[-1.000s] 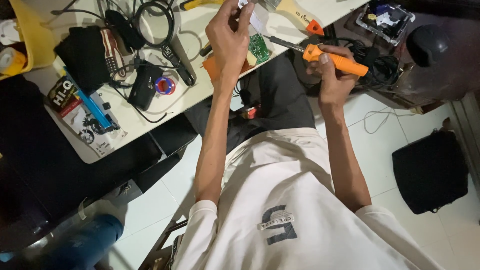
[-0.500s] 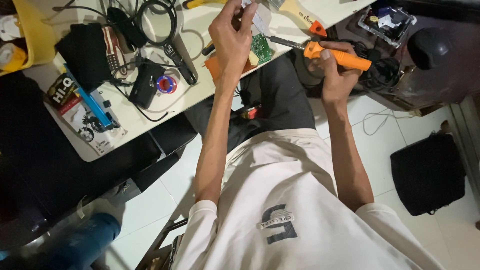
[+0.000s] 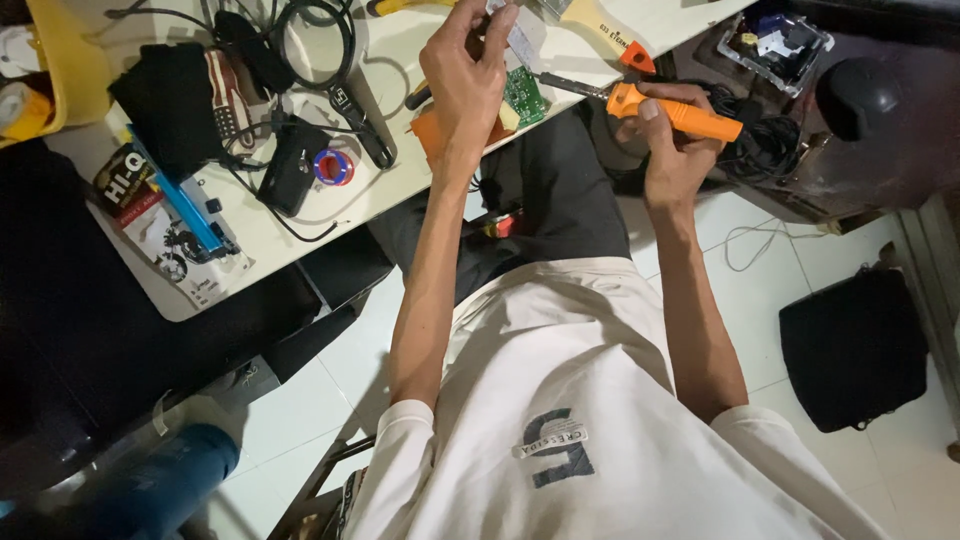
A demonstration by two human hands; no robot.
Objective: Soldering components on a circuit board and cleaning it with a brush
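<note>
Partly cut off by the top edge, the left hand (image 3: 468,75) pinches something pale that is hard to make out, above a small green circuit board (image 3: 522,94) on the white tabletop (image 3: 395,180). The right hand (image 3: 672,150) is wrapped around a smooth orange soldering iron (image 3: 672,112), its thin metal tip by the board.

1. The soldering iron (image 3: 680,112) in the right hand (image 3: 672,150) has an orange handle.
2. The circuit board (image 3: 523,96) beside the left hand (image 3: 468,80) is green.
3. Left of that hand, the cables (image 3: 310,30) are black on a white table (image 3: 300,225).
4. The tray (image 3: 70,60) is yellow.
</note>
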